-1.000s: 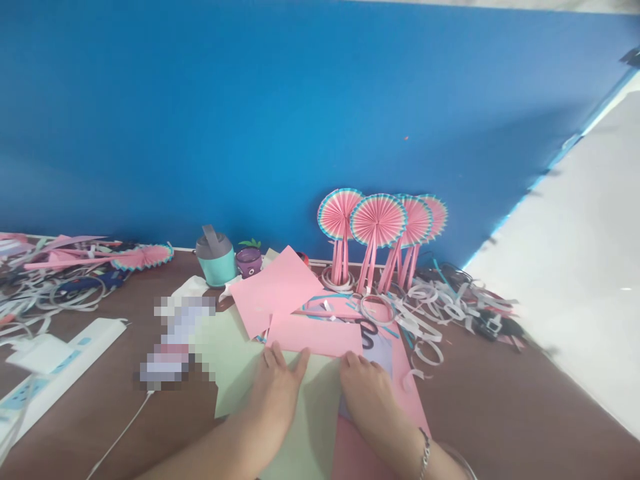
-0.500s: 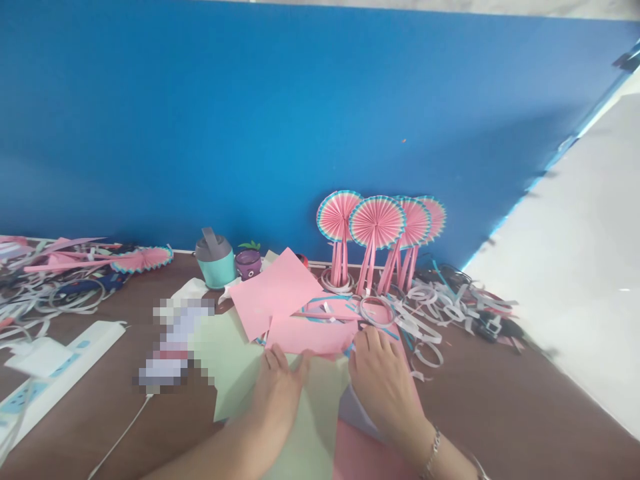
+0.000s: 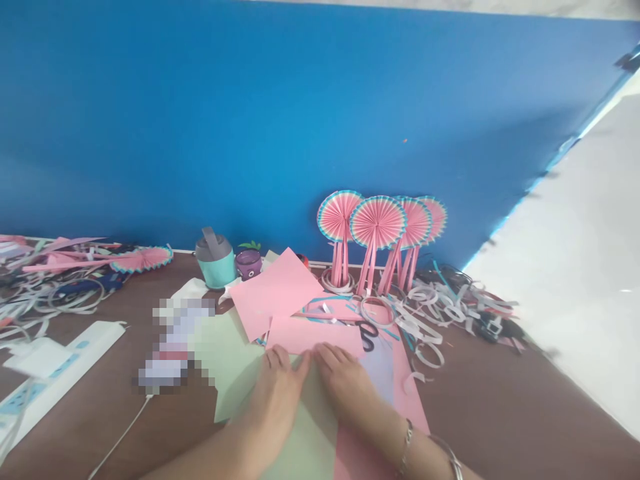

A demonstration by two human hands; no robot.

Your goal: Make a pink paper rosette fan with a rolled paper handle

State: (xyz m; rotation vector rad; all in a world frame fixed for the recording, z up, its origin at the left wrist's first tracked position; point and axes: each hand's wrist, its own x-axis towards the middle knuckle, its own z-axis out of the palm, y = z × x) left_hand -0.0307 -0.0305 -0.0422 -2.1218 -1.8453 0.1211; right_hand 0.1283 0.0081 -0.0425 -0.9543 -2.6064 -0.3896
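My left hand (image 3: 283, 380) presses its fingertips on the near edge of a folded pink paper (image 3: 313, 335), over pale green paper (image 3: 315, 427). My right hand (image 3: 345, 377) lies close beside it, fingers together on the same edge. Both hands pinch or press the strip; the exact hold is partly hidden. Another pink sheet (image 3: 277, 293) lies beyond, tilted. Black scissor handles (image 3: 369, 335) show right of the folded paper. Larger pink paper (image 3: 410, 400) and a greyish sheet lie under the right arm.
Pink pleated paper fans (image 3: 377, 223) stand against the blue wall (image 3: 250, 120). White paper strips (image 3: 425, 320) lie at right. A turquoise cup (image 3: 217, 267), a purple pot (image 3: 249, 265), a power strip (image 3: 70, 373) and a pile of strips (image 3: 80, 287) are at left.
My right hand has moved left along the pink paper's edge, next to my left hand, uncovering the scissor handles and the greyish sheet. My left hand has stayed nearly in place.
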